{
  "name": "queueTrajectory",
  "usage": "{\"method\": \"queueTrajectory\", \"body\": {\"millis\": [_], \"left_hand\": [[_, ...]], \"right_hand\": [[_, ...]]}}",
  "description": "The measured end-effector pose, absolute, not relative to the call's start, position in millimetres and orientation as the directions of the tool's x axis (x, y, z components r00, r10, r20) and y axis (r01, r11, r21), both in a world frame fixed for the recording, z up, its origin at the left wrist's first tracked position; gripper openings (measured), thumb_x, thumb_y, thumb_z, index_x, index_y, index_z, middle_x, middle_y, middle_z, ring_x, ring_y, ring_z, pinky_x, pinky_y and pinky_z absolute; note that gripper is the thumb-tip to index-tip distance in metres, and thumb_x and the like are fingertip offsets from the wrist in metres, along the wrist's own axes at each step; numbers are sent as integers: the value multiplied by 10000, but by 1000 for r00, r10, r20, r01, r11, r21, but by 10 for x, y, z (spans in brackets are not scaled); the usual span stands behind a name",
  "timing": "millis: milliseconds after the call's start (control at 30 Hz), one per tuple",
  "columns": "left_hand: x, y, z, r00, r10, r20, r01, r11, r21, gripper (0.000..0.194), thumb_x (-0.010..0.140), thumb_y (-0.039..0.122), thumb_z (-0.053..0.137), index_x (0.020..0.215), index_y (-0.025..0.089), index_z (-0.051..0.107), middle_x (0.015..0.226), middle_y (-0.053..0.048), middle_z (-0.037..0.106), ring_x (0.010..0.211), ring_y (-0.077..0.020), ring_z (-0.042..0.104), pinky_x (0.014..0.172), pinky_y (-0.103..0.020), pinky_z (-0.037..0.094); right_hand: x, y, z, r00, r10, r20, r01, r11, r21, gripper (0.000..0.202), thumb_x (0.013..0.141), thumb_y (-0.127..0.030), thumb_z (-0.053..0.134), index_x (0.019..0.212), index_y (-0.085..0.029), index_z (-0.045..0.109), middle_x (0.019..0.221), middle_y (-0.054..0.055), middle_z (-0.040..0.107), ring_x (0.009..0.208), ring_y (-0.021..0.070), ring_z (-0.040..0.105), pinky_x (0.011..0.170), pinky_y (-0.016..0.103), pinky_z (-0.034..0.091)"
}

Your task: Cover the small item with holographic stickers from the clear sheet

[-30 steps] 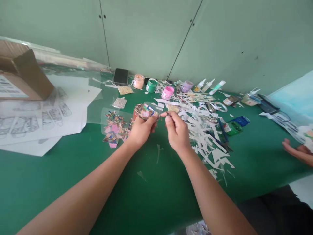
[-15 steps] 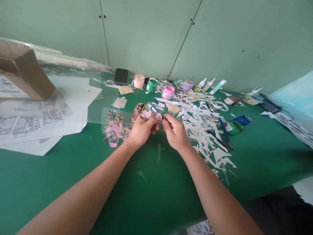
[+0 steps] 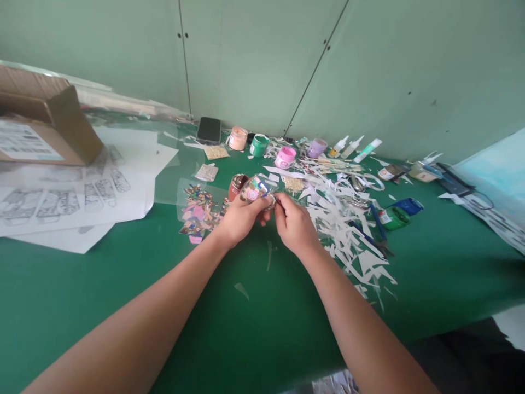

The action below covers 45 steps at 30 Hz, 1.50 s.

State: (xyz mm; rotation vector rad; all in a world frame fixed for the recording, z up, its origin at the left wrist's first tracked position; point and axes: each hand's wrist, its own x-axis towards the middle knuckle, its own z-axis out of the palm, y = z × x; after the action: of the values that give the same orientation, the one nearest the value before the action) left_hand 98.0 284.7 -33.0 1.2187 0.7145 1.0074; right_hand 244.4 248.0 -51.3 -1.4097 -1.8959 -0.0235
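Observation:
My left hand (image 3: 240, 219) is closed around a small glossy decorated piece (image 3: 251, 191), with a pink flower and patches of brown, blue and green. At that piece's right end, my right hand (image 3: 296, 221) has thumb and forefinger pinched together. Whether those fingertips grip its edge or something tiny is hidden. Just behind the left hand stands an open jar of reddish-brown paint (image 3: 235, 189). Colourful cut-out scraps (image 3: 199, 213) lie on a clear sheet left of that hand. White paper strips (image 3: 344, 235) are heaped to the right of my right hand.
Open paint jars, among them a pink jar (image 3: 285, 158) and a green jar (image 3: 259, 146), line the back beside a phone (image 3: 209, 130). Printed sheets (image 3: 135, 189) and a cardboard box (image 3: 77, 131) occupy the left. Blue-handled pliers (image 3: 377, 221) lie right, near a tipped green jar (image 3: 394, 218).
The whole view has shifted slightly, with the table things appearing a little farther right. Both hands keep their hold at the decorated piece, which has tilted slightly.

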Motion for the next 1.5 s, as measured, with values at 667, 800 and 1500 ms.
{"method": "queueTrajectory", "body": {"millis": [667,800,1500], "left_hand": [[943,2859,-329,481,876,46,-246,85,966,319,782,286,590,490,201,492,448,23,489,470,-114,481,570,-278,445],[937,2858,-335,509,860,41,-280,121,952,308,766,271,610,493,200,485,437,36,460,455,-109,482,547,-276,440],[938,2881,-363,585,809,46,-298,162,941,254,776,287,649,587,187,511,454,41,496,458,-109,508,526,-251,453]], "right_hand": [[2449,2469,-491,-147,821,552,811,420,-408,211,972,-222,403,1032,-219,606,752,45,694,628,194,648,583,274,445],[2444,2464,-487,-163,828,536,808,424,-409,201,973,-216,405,1034,-213,597,739,43,691,609,193,647,564,270,433],[2433,2483,-537,-155,824,545,850,393,-352,278,966,-185,391,1153,-203,596,866,84,746,750,239,705,611,292,476]]}}
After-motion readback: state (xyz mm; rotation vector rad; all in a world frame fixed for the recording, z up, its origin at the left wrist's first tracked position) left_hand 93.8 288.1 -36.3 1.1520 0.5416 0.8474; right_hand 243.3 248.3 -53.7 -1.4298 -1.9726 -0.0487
